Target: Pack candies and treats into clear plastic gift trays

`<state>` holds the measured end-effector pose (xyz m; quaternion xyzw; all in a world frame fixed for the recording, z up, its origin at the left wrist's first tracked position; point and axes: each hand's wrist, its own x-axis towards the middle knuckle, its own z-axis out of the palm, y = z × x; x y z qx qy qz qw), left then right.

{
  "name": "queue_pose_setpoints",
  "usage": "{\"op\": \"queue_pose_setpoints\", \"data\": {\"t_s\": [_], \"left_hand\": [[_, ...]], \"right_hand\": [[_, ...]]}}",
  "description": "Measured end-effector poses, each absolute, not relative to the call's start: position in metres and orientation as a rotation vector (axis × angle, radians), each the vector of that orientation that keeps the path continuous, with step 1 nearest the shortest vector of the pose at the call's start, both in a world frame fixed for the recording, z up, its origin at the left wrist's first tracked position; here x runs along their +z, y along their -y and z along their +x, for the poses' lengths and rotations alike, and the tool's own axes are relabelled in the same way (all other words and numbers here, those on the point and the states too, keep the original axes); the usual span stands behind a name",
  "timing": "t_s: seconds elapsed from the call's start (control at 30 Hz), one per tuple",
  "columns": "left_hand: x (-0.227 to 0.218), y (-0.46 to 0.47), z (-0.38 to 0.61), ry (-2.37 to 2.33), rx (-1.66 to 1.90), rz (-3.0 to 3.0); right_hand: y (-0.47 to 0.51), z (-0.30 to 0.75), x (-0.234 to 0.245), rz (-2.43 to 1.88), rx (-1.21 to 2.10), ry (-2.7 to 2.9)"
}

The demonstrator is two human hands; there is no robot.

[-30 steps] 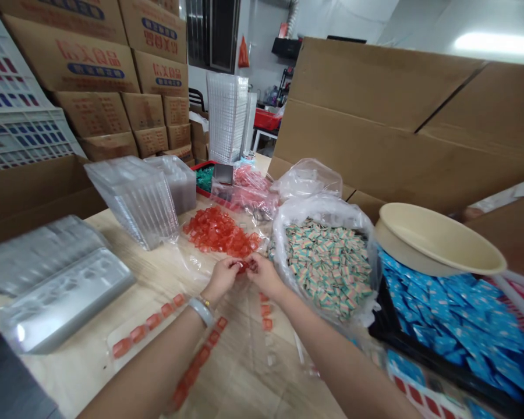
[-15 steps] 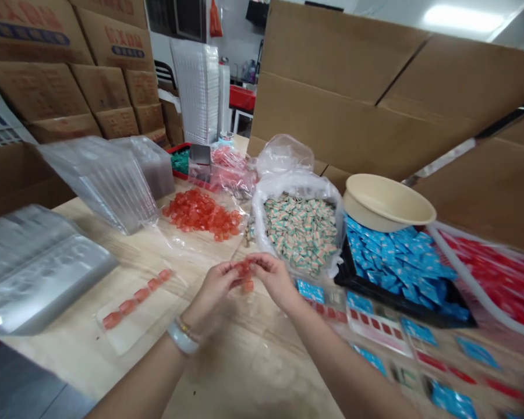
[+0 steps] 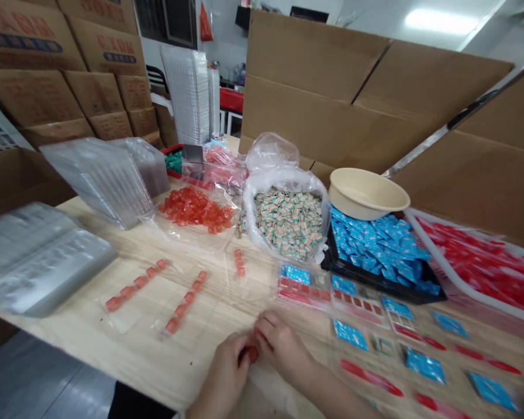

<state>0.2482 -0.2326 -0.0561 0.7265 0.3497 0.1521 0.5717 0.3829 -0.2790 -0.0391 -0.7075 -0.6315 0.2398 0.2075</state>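
Pieces (image 3: 252, 354), red and perhaps several given the blur, sit pinched between left hand (image 3: 225, 372) and right hand (image 3: 284, 349), now drawn nearer than half a second ago. Beyond on the table (image 3: 135, 352), a short row (image 3: 239, 263), mostly covered then, shows whole; farther back, a red heap (image 3: 196, 209).

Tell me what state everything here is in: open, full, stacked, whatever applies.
Left hand: fingers closed on a red piece
Right hand: fingers bent, meeting the left; grip unclear
Red pile: loose, heaped
Red rows: laid out in three lines
White bag: open, filled with small packets
Cream basin: open side up
Black tray: filled with blue packets
Clear trays: stacked, leaning
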Motion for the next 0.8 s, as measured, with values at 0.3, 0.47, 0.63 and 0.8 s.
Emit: {"op": "queue_pose_setpoints", "data": {"t_s": [0.3, 0.47, 0.63, 0.8], "left_hand": [[-0.057, 0.237, 0.25, -0.872, 0.375, 1.772], [-0.059, 0.238, 0.248, -0.84, 0.393, 1.788], [-0.058, 0.238, 0.246, -0.831, 0.386, 1.801], [-0.055, 0.238, 0.248, -0.834, 0.379, 1.786]], "right_hand": [[0.302, 0.38, -0.04, -1.87, 0.564, 1.601], [0.302, 0.379, -0.049, -1.813, 0.491, 1.597], [0.295, 0.382, -0.055, -1.831, 0.488, 1.699], [0.283, 0.383, -0.051, -1.919, 0.507, 1.778]]}}
